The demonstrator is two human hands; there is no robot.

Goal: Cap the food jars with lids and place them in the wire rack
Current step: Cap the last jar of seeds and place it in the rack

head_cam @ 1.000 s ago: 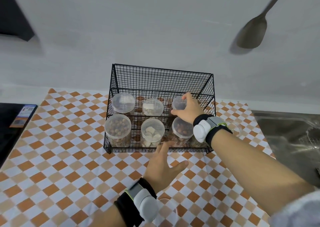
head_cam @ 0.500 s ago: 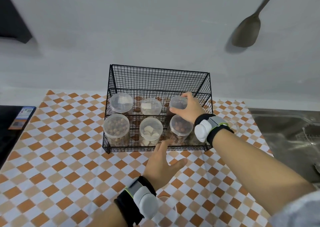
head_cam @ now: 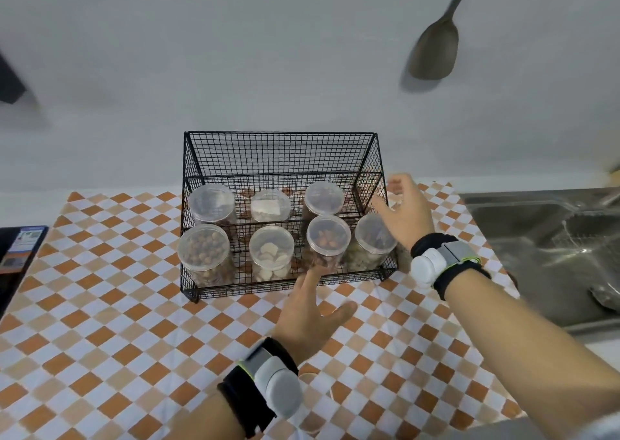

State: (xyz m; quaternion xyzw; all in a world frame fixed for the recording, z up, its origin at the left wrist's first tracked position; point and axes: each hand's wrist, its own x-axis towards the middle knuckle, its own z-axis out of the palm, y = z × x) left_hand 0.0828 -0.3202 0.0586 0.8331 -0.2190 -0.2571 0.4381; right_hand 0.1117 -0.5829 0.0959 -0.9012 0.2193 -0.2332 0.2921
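Seven lidded jars (head_cam: 328, 240) are seen racked in the wire rack (head_cam: 281, 157) ahead of both hands; left hand (head_cam: 310, 315) and right hand (head_cam: 404, 214) are spread, nothing grasped.

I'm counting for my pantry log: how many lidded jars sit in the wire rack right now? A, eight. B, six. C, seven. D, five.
C: the wire rack holds three lidded jars in the back row and four in the front row.
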